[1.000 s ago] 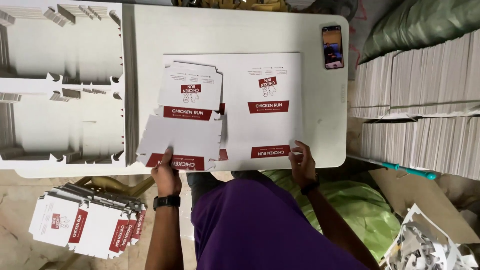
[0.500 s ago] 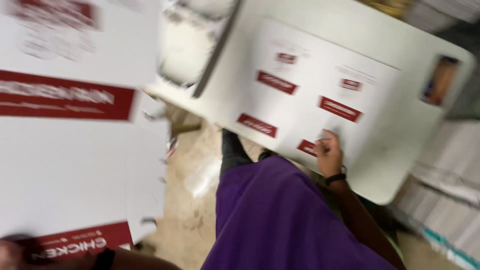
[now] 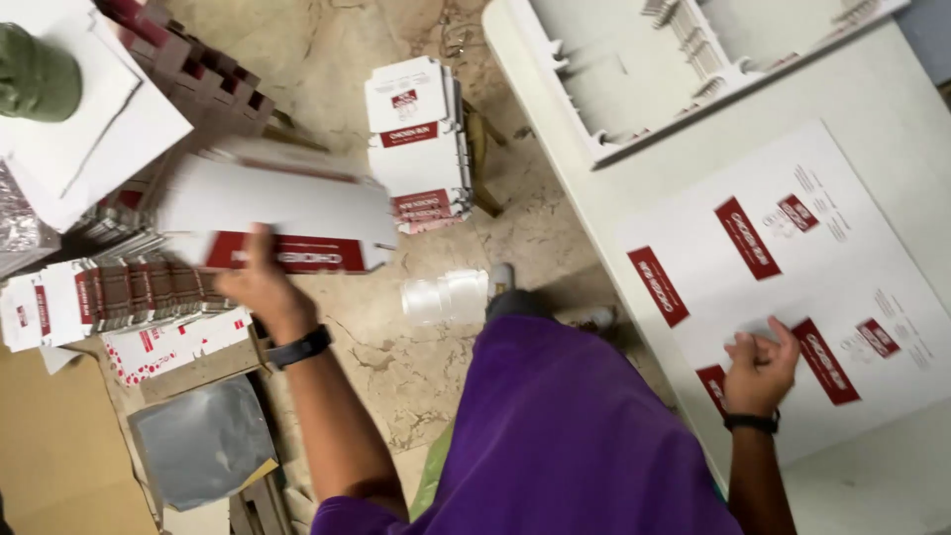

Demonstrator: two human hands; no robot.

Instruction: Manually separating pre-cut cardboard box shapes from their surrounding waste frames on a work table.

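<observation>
Left hand grips a flat die-cut carton blank, white card with a red band, held over the marbled floor beside stacked blanks. Right hand, fingers curled, rests on a smooth printed sheet on the white table.

Two hands, one flat carton blank held, one clear plastic bottle, two black wristbands
</observation>
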